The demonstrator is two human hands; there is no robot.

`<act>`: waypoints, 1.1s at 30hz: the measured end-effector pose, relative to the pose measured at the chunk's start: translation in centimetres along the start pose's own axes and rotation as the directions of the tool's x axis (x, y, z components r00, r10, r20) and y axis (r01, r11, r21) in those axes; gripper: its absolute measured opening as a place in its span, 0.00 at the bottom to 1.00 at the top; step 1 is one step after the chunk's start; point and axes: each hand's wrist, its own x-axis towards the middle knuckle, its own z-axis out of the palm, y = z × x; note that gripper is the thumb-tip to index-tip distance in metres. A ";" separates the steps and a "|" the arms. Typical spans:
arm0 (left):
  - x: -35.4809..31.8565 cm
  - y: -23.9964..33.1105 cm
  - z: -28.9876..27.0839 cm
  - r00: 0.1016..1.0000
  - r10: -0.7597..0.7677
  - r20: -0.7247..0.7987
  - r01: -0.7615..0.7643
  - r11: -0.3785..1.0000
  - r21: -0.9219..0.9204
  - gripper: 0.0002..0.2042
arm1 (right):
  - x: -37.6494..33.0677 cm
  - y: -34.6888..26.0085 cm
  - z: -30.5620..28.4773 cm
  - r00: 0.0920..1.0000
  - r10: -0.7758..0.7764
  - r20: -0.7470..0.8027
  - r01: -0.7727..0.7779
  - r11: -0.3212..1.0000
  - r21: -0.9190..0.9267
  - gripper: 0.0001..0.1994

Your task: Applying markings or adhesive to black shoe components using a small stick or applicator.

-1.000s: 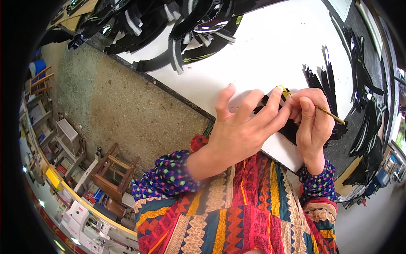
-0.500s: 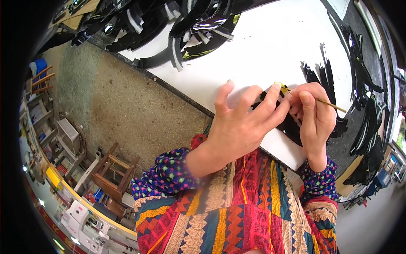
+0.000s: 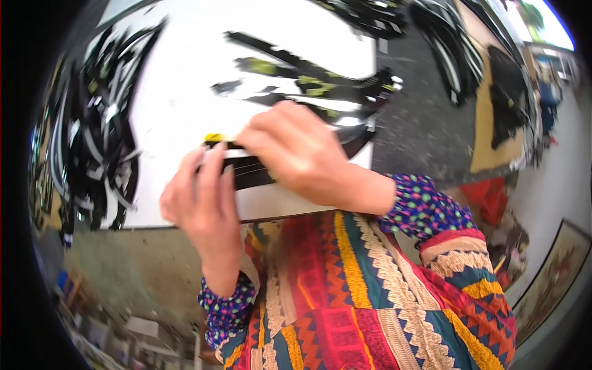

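Both hands were bunched together at the near edge of the white counter [image 3: 185, 92]. The left hand [image 3: 206, 197] was closed around a black strip [image 3: 250, 176], fingers curled over its end where a bit of yellow [image 3: 214, 137] poked out. The right hand [image 3: 296, 151] sat curled on top of the same strip, pressing it down. More black strips [image 3: 308, 80] with greenish patches lay just beyond the hands, and a tangled pile of black straps [image 3: 92, 142] sat off to the left. Picture was pretty blurry.
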 end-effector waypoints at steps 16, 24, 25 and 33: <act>-3.4 -2.3 -1.8 0.993 -0.096 -0.066 0.097 0.995 0.019 0.16 | 3.2 -3.0 -1.0 0.893 0.390 0.227 -0.450 0.740 0.501 0.07; -3.5 -2.8 -2.2 0.987 -0.141 -0.079 0.139 0.990 -0.027 0.17 | 4.4 -3.8 1.2 0.894 0.208 0.398 -0.368 0.847 0.384 0.09; -3.3 -2.8 -2.5 0.988 -0.134 -0.075 0.132 0.991 -0.030 0.15 | 4.4 -4.0 1.2 0.884 0.241 0.400 -0.400 0.834 0.380 0.09; -2.5 -2.0 -3.5 0.962 -0.238 -0.134 0.215 0.962 -0.166 0.11 | 3.9 -4.9 1.7 0.912 0.246 0.329 -0.365 0.853 0.373 0.08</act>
